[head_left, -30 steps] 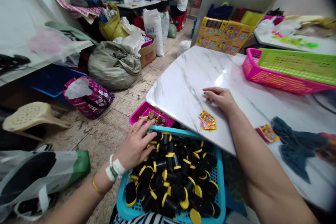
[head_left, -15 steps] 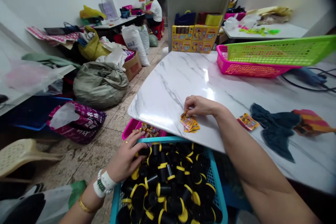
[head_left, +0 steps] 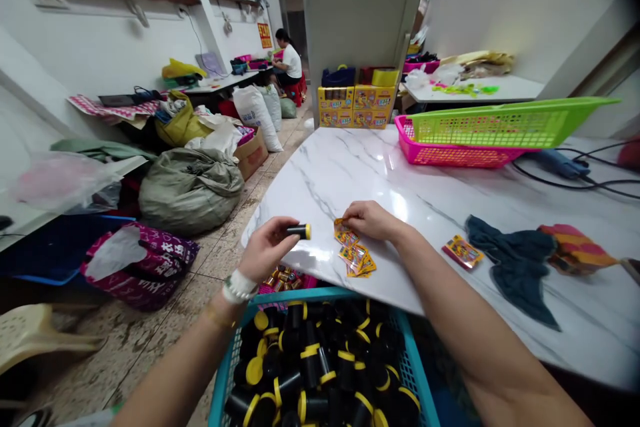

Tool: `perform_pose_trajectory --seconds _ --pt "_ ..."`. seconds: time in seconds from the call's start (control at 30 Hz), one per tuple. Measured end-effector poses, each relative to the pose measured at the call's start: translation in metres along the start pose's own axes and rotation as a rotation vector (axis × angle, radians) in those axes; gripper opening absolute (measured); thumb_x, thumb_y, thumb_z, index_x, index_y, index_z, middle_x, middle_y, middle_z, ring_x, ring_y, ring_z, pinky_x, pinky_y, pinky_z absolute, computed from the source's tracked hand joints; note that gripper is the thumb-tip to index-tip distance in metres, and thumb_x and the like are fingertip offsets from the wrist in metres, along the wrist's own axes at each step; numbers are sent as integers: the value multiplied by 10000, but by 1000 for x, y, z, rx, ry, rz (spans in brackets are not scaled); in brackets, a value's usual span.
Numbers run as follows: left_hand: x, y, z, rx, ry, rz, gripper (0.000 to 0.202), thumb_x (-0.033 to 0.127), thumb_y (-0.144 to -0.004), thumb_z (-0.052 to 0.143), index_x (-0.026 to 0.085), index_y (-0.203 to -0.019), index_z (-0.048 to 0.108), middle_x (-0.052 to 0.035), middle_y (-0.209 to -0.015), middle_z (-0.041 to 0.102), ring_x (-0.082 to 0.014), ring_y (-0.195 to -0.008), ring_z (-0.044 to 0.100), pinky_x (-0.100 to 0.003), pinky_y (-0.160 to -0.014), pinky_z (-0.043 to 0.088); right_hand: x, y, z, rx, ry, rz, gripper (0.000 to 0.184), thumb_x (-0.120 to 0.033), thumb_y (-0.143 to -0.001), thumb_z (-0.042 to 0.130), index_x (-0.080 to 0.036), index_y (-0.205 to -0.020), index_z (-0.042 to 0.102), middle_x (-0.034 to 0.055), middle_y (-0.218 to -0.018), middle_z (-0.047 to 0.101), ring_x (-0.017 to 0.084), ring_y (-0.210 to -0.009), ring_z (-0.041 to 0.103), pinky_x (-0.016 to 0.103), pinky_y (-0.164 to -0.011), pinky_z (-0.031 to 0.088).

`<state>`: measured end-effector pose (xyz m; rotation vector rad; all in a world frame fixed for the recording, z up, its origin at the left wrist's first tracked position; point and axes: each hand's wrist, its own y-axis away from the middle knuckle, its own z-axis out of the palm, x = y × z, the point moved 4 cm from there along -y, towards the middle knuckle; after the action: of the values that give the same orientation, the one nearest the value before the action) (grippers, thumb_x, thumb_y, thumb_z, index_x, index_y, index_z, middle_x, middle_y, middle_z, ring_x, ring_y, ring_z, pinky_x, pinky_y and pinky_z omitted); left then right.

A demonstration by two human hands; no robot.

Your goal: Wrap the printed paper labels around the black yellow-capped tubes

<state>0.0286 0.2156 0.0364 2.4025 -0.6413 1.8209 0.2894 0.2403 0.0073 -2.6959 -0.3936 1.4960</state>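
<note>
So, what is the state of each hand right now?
The left hand is closed around a black tube with a yellow cap.
The right hand touches the packets on the table; grip cannot be told.

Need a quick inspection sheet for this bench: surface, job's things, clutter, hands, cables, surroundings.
Surface: marble table, glossy, bare in the middle.
Job's things: one black tube with a yellow cap; fanned yellow packets near the table's edge; teal basket full of similar tubes below that edge.
Clutter: single packet, dark cloth, striped cloth, green basket resting on pink basket.
Hands: left hand shut on the black tube at the table edge; right hand fingertips on the yellow packets, grip unclear.
Cables: black cables on the table's far right.
Surroundings: grey sack and bags on the floor, yellow boxes, a person seated at a far table.
</note>
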Motion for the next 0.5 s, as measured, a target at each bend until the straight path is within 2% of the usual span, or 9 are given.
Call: perform_pose_trajectory --seconds 0.1,0.2,0.27,0.37,0.43,0.5 --pt "-15 -47 26 13 -97 36 244 269 -797 669 172 -1021 654 -85 -1015 727 -206 -921 689 -333 -845 545 -1 0 -1 51 41 -46 166 -143 -660 693 -259 -723 794 15 -755 644 157 -702 565 292 -689 439" --pt "-28 -73 41 42 -267 53 186 197 -733 702 186 -918 687 -51 -910 730 -197 -841 668 -327 -819 525 3 -1 -2 73 36 -34 115 -182 -684 683 -234 -717 781 13 -733 650 151 -668 573 286 -657 439" --pt "-30 -77 44 72 -307 55 204 169 -693 728 192 -894 696 -50 -899 725 -215 -867 655 -349 -858 506 7 -2 -4 94 17 -16 91 -231 -714 667 -210 -707 756 7 -703 654 142 -637 563 272 -617 425" --pt "-21 -71 44 155 -348 74 296 210 -705 741 197 -996 689 -77 -1038 709 -246 -990 624 -374 -909 480 9 -3 -7 146 -13 10 197 -330 -799 596 -188 -729 713 -11 -625 624 127 -578 515 258 -564 392" --pt "-10 -64 46 187 -359 102 284 282 -757 718 192 -1023 683 -87 -1063 701 -241 -989 618 -355 -868 488 6 -3 -8 175 -26 9 247 -374 -833 557 -184 -728 675 -22 -599 599 121 -557 488 256 -551 378" --pt "1 -58 53 157 -320 116 228 347 -810 674 187 -970 695 -73 -958 714 -210 -876 632 -317 -776 496 0 -3 -7 199 -28 -14 251 -389 -846 548 -188 -728 641 -27 -610 581 120 -570 480 256 -564 374"
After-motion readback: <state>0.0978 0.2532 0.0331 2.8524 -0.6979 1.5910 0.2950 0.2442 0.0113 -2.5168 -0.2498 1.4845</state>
